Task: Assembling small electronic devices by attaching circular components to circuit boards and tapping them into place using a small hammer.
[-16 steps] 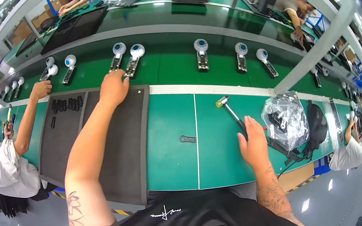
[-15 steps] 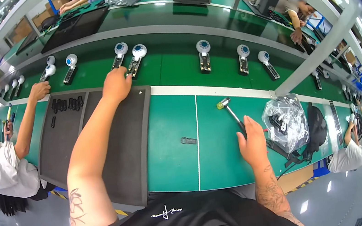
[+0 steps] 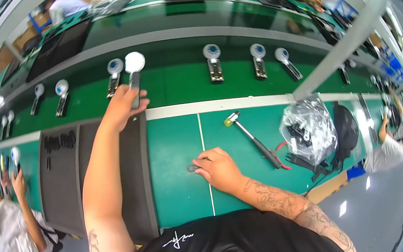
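Observation:
My left hand [image 3: 120, 108] is closed round the grey handle of a handheld device with a round white head [image 3: 135, 62], raised at the near edge of the green belt. Its white side faces up. My right hand [image 3: 220, 170] pinches a small dark flat part with a rounded end [image 3: 191, 168] over the green table; the fingers cover most of it. A hammer [image 3: 257, 145] with a yellow-and-silver head lies to the right of that hand. Beside its grip, red-handled pliers [image 3: 282, 157] show partly.
Similar devices with open handles, such as one ahead [image 3: 213, 65], line the belt [image 3: 173, 73]. At left, a dark tray [image 3: 116, 179] bears several small black parts. A clear bag of parts [image 3: 307, 129] and a black pouch [image 3: 346, 129] sit at right. A metal post [image 3: 344, 44] crosses the right side. Co-workers sit on both sides.
My left hand has lifted a device off the belt and turned its white side up. The right hand has moved left from beside the hammer and picked up the small dark part.

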Demonstrator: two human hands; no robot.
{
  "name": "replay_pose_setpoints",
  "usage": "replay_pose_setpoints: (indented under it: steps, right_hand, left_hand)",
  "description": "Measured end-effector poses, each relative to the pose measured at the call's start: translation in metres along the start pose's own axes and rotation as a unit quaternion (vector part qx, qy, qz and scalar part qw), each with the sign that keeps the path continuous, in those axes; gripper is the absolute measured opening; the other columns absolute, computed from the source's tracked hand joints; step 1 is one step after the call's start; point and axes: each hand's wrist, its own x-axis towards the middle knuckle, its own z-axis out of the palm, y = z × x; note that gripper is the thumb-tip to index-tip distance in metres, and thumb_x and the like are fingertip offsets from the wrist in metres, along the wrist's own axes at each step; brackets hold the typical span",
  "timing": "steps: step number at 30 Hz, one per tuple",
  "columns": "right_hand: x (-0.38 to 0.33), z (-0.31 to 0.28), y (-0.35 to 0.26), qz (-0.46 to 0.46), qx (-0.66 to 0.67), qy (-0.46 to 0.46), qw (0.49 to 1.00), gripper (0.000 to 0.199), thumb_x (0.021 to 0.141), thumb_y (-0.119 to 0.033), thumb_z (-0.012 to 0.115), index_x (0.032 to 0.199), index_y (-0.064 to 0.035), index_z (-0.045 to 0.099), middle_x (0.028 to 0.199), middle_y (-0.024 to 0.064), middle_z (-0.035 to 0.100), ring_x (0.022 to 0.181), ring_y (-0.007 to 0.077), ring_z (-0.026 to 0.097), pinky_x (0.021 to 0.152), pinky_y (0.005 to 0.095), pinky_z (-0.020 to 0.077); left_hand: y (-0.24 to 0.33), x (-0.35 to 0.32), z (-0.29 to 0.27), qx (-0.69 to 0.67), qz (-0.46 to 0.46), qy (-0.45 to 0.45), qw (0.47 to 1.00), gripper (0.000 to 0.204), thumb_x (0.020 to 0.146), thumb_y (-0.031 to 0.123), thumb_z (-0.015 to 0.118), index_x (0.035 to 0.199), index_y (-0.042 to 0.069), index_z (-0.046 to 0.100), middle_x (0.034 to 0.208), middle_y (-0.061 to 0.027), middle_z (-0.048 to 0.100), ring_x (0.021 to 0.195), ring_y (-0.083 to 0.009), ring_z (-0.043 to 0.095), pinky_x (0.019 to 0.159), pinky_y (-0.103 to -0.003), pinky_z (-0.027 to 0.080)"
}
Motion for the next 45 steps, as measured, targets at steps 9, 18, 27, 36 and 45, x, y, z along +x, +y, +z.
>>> replay_pose_setpoints:
  steps: [9,18,27,36,45]
  right_hand:
    - [0.020,-0.092,0.005,0.246,0.465,0.016,0.850,0.020,0.101,-0.008,0.064,0.121,-0.0062,0.060,0.093,0.0071,0.069,0.073,0.0166,0.062,0.069,0.0281,0.0517]
    - [0.002,-0.115,-0.003,0.232,0.657,0.002,0.717,0.021,0.106,-0.008,0.057,0.127,-0.0030,0.056,0.093,0.0085,0.064,0.072,0.0125,0.054,0.065,0.0231,0.0447]
    - [-0.036,-0.124,0.005,0.236,0.613,0.008,0.754,0.029,0.107,-0.008,0.055,0.134,0.0004,0.060,0.095,0.0066,0.061,0.074,0.0120,0.053,0.066,0.0229,0.0429]
    - [-0.051,-0.123,0.000,0.273,0.704,0.057,0.653,0.034,0.112,-0.021,0.056,0.136,0.0021,0.059,0.101,0.0080,0.058,0.083,0.0130,0.053,0.073,0.0255,0.0436]
    - [-0.043,-0.127,-0.008,0.190,0.762,0.007,0.619,0.040,0.111,-0.025,0.059,0.139,0.0023,0.054,0.120,0.0123,0.058,0.098,0.0181,0.058,0.085,0.0310,0.0485]
  left_hand:
    - [-0.037,-0.131,0.009,-0.128,-0.019,-0.234,0.964,0.074,0.091,0.014,0.082,0.152,0.003,0.042,0.120,-0.0166,0.065,0.083,-0.0261,0.071,0.073,-0.038,0.063]
    - [-0.018,-0.157,0.100,-0.201,-0.041,-0.166,0.965,0.064,0.100,0.012,0.065,0.157,0.008,0.036,0.127,-0.0209,0.063,0.084,-0.0264,0.069,0.056,-0.037,0.061]
    - [-0.033,-0.126,0.117,-0.333,-0.204,-0.212,0.896,0.041,0.099,0.033,0.047,0.119,0.000,0.063,0.094,-0.0179,0.070,0.073,-0.0241,0.067,0.049,-0.033,0.049]
    - [-0.032,-0.118,0.128,-0.374,-0.270,-0.220,0.860,0.043,0.092,0.034,0.050,0.108,-0.002,0.066,0.089,-0.0195,0.068,0.066,-0.0277,0.063,0.060,-0.038,0.051]
    - [-0.034,-0.123,0.131,-0.377,-0.234,-0.251,0.860,0.043,0.091,0.032,0.049,0.105,-0.005,0.066,0.089,-0.0200,0.068,0.068,-0.0289,0.063,0.066,-0.039,0.054]
